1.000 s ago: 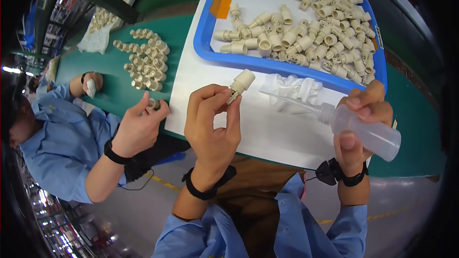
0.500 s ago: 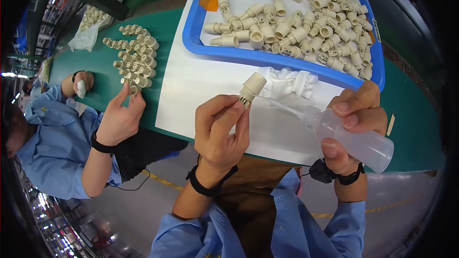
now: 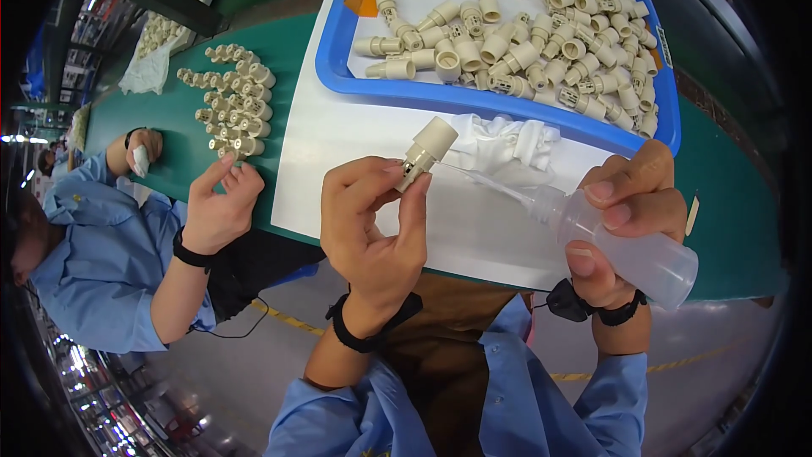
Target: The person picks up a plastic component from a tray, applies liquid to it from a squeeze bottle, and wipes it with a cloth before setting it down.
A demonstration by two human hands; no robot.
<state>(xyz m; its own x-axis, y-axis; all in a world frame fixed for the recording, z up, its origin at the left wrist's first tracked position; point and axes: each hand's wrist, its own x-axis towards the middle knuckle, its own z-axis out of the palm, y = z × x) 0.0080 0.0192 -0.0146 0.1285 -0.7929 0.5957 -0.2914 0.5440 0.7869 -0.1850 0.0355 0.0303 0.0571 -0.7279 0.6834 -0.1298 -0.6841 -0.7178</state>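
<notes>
Pinching a tilted beige fitting [image 3: 429, 145], left hand [image 3: 370, 233] held forward — right hand [image 3: 650, 189] curled around a squeeze bottle [image 3: 636, 252].

green table [image 3: 736, 211] | white sheet [image 3: 309, 161] | cream parts [image 3: 252, 108] clustered left | slim stick [image 3: 693, 216] right

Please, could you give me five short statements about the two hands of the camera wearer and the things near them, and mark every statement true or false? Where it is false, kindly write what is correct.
1. The left hand holds a beige part by its narrower end. True.
2. The right hand grips a see-through bottle. True.
3. The bottle points away from the beige part. False: its thin spout points toward that part.
4. Many similar beige pieces lie in a blue tray. True.
5. Nothing white lies beside the tray. False: a crumpled white cloth lies there, on a white sheet.
</notes>
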